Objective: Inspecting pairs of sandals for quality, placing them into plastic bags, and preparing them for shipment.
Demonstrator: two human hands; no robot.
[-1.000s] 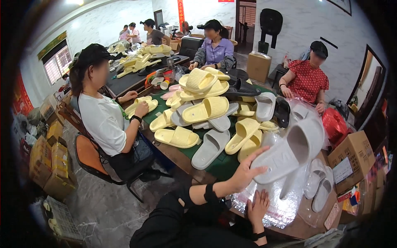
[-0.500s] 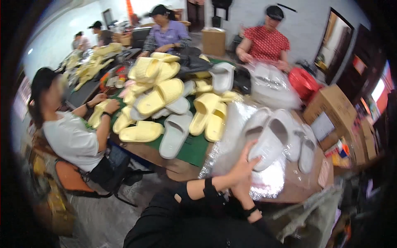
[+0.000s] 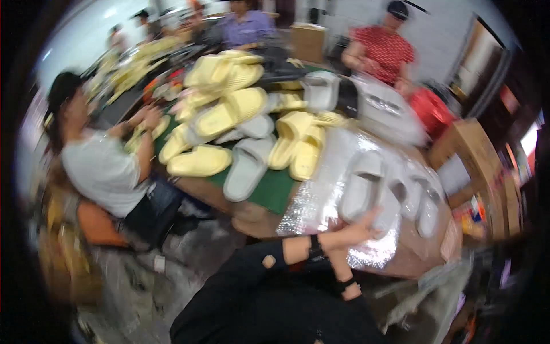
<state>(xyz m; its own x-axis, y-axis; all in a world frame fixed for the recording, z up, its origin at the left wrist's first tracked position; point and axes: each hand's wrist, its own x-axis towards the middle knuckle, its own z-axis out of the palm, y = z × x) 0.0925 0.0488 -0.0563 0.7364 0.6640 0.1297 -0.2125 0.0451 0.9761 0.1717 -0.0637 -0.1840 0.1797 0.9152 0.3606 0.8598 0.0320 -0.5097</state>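
My left hand (image 3: 356,229) is at the near end of a light grey slipper (image 3: 389,217), its thumb and fingers on the slipper's edge, though motion blurs the contact. Just left of it, a second grey slipper (image 3: 356,198) lies on a silvery bubble-wrap bag (image 3: 312,203). My right hand (image 3: 338,258) comes up beneath the left one; its fingers are mostly hidden. Another pair of grey slippers (image 3: 428,212), in clear film, sits to the right on the table.
Yellow slippers (image 3: 232,114) and grey ones pile on a green mat (image 3: 274,192) to the left. Clear plastic bags (image 3: 389,117) lie at the back, beside a red bundle (image 3: 432,112). A cardboard box (image 3: 472,146) stands right. A seated co-worker (image 3: 103,166) works at left; others stand behind.
The view has shifted and blurred. One grey slipper now lies flatter on the silvery bag, apart from my left hand, which stays at the other slipper's near end.
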